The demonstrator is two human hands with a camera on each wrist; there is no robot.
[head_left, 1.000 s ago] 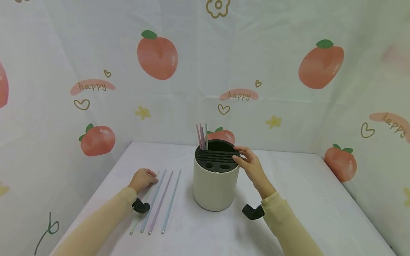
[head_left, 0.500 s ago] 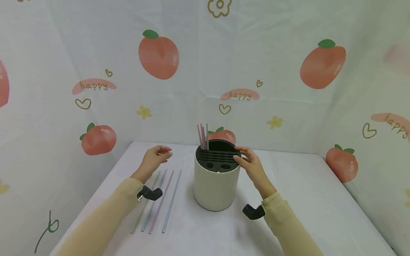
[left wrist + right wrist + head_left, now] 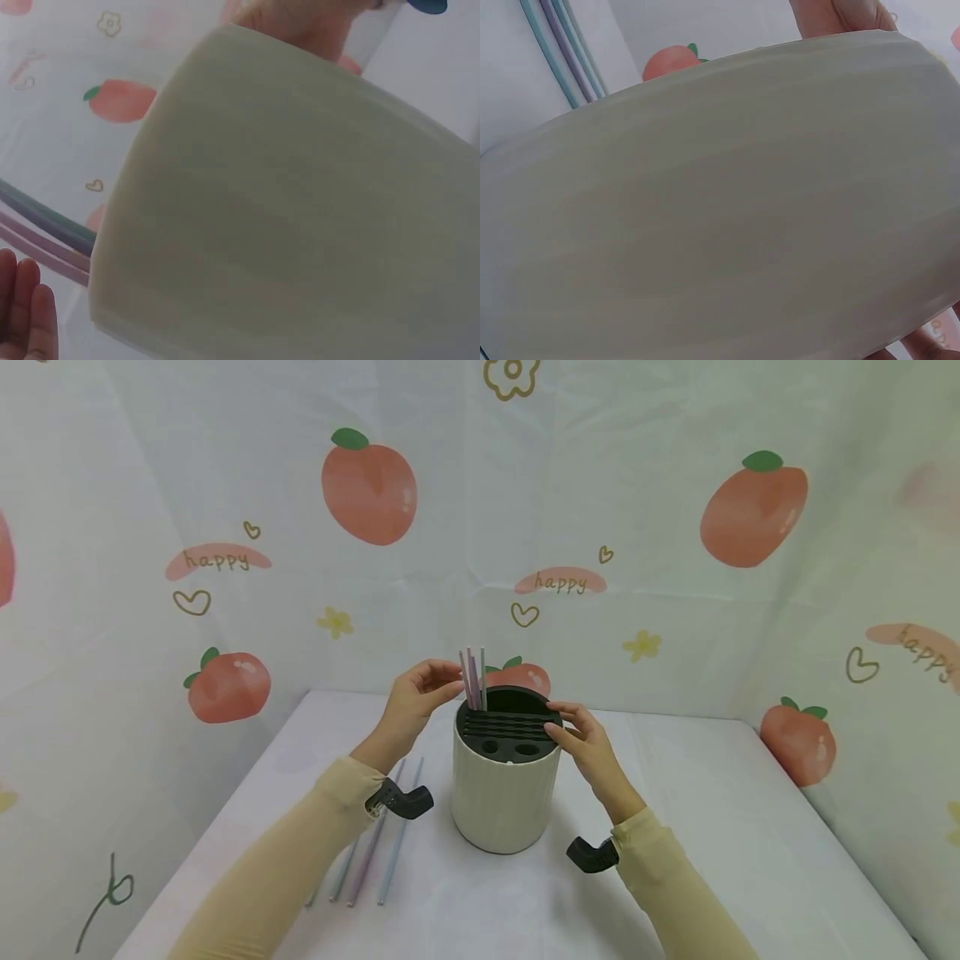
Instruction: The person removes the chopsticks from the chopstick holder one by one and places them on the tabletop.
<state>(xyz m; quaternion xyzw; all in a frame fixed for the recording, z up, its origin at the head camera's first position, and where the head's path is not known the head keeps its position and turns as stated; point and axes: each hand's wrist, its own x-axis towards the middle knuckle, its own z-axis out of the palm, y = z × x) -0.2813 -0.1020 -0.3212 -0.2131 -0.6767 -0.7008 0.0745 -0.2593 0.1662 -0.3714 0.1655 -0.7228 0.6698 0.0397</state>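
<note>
A cream cylindrical utensil holder [image 3: 502,806] with a black slotted insert stands upright mid-table. Several slim pastel sticks [image 3: 472,683] rise from the left of its rear compartment. My left hand [image 3: 415,697] is beside them, thumb and fingers apart; the left wrist view shows its fingers [image 3: 39,319] extended just short of the sticks. At the right rim, my right hand [image 3: 588,745] grips the holder, index finger at the back and thumb in front. The holder's wall fills most of both wrist views, hiding much of each hand.
Several more pastel sticks [image 3: 393,856] lie side by side on the white table [image 3: 750,827], left of the holder and partly covered by my left forearm. A fruit-print cloth [image 3: 450,560] hangs behind the table.
My left hand has lifted from the sticks on the table and moved right and away from me to the upright sticks. The right hand has stayed on the holder's rim.
</note>
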